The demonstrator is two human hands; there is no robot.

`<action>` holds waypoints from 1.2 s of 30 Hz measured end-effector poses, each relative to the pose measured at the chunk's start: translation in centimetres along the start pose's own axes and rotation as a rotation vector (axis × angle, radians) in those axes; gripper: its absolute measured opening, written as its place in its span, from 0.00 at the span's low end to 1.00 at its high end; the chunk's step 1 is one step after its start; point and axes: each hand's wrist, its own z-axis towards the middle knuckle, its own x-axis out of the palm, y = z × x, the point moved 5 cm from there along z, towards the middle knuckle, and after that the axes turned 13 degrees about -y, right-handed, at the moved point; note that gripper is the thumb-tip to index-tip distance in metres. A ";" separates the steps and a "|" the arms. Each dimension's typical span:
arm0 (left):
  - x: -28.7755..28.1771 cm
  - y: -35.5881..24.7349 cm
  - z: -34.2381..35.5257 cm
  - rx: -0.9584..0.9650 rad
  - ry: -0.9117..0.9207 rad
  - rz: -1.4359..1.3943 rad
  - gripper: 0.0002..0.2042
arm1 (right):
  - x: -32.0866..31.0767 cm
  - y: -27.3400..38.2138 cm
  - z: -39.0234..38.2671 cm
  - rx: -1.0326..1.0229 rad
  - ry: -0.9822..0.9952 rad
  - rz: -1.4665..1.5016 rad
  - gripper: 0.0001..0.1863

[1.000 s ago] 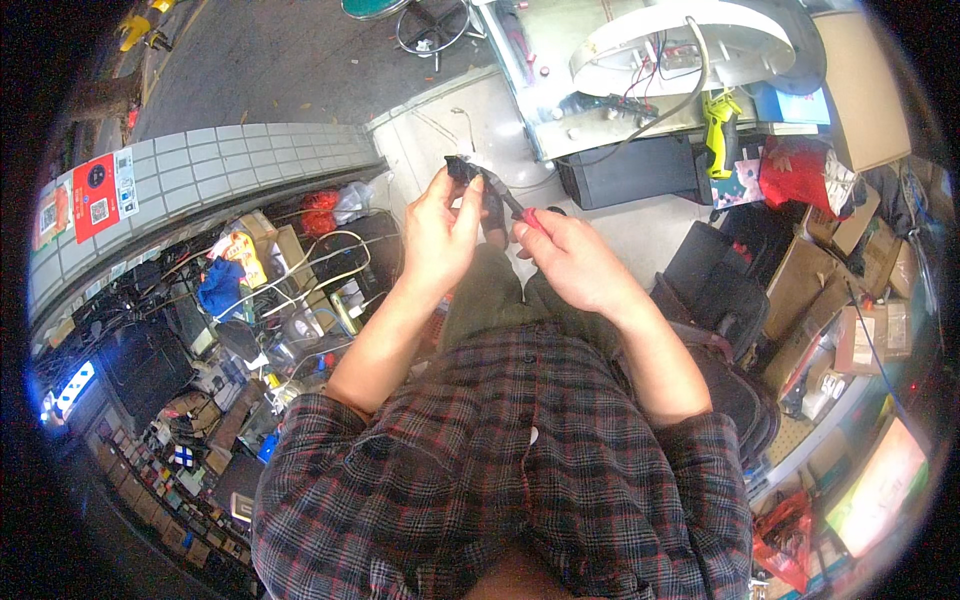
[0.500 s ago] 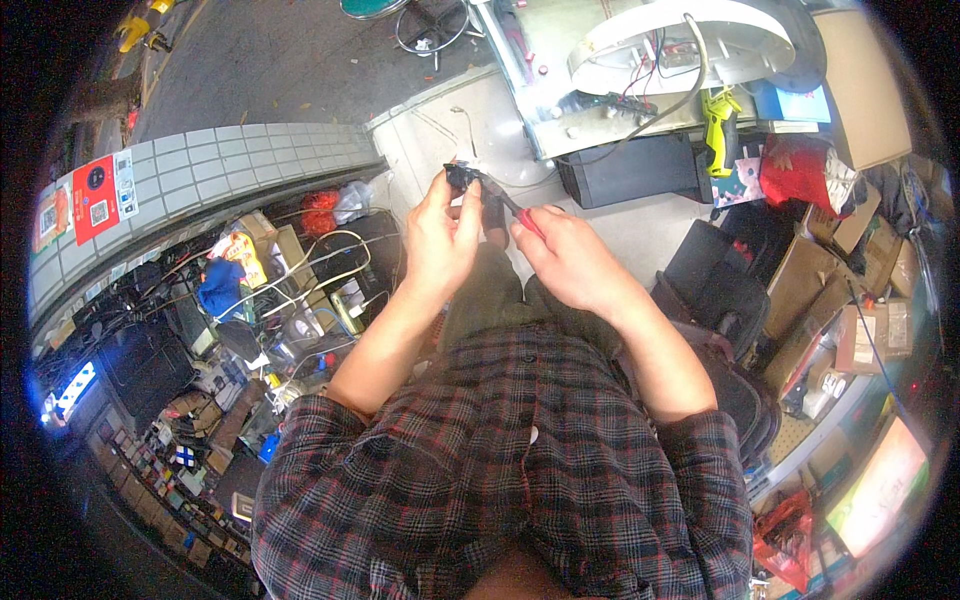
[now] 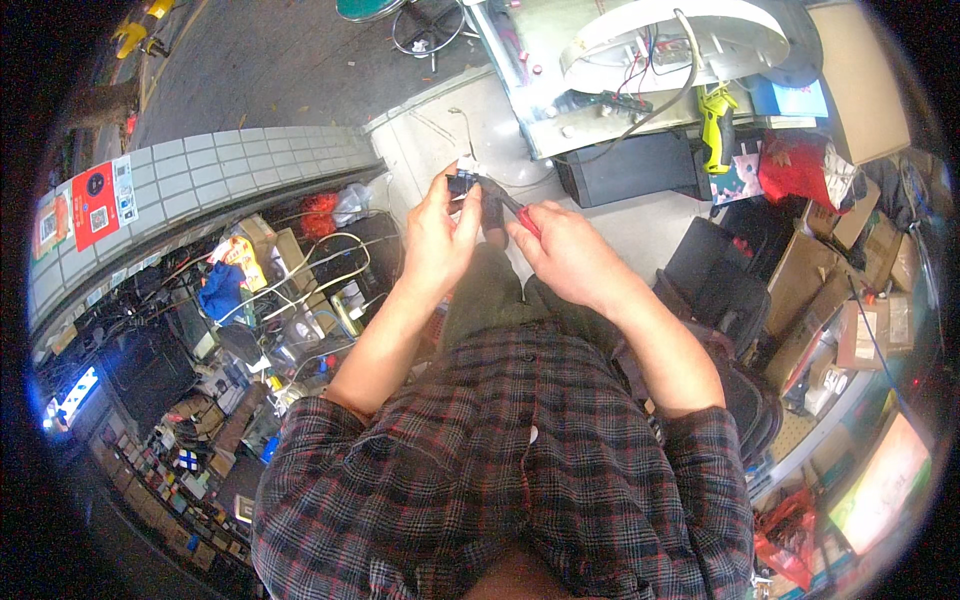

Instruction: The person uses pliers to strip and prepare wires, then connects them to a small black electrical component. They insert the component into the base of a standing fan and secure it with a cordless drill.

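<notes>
Between the thumb and fingers of my left hand [image 3: 442, 235] is a small black part [image 3: 460, 184] with a pale bit at its top; its kind is too small to make out. My right hand [image 3: 565, 255] is closed round a red-handled tool [image 3: 529, 221]. A dark, narrow front end of the tool slants up and left toward the black part. Whether its tip touches the part cannot be told. Both hands are held out in front of me, above my knees and the pale floor.
Ahead on the right, a workbench [image 3: 545, 125] carries a round white housing [image 3: 640, 55] with wires. A yellow-green power tool [image 3: 716, 130] hangs at its edge, near a black box [image 3: 630, 170]. Cluttered parts and cables [image 3: 300, 280] fill the left; cardboard boxes [image 3: 815, 290] are stacked right.
The black part has tilted slightly in my left hand, showing more of its pale top. My right hand and the red-handled tool have shifted a little to the left.
</notes>
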 end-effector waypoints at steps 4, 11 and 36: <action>0.0 0.2 -0.1 -0.090 0.011 -0.029 0.18 | -0.2 0.4 0.2 -0.046 -0.017 -0.039 0.18; -0.5 1.5 0.3 -0.064 0.166 -0.007 0.17 | -1.5 -0.2 0.9 -0.098 0.083 -0.032 0.17; 0.0 1.3 0.8 -0.330 0.150 -0.374 0.13 | -2.8 -0.7 0.2 -0.014 0.172 0.025 0.19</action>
